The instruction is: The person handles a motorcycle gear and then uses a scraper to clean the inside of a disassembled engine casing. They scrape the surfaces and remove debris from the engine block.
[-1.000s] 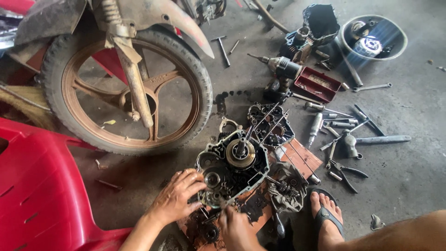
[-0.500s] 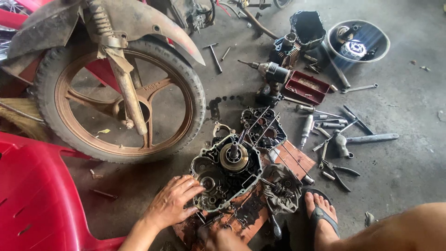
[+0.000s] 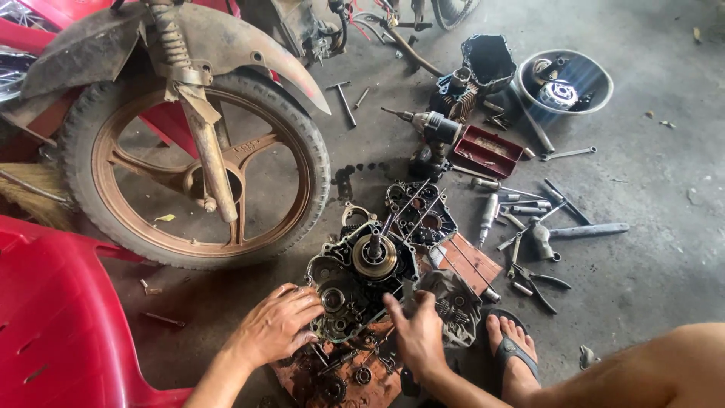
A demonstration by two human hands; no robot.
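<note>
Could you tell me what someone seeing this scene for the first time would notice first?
Probably the greasy engine case opened up on the floor at centre, with the left hand resting on its lower edge and the right hand on the parts beside it. Next comes the muddy wheel of a red motorbike at upper left, then the scattered wrenches and a metal bowl at right.

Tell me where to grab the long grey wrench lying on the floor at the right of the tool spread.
Take the long grey wrench by its bare straight handle, toward the right end, coming from above. It lies flat on the concrete floor, and its left head sits among the pliers and other tools, so only the handle side is free.
</note>
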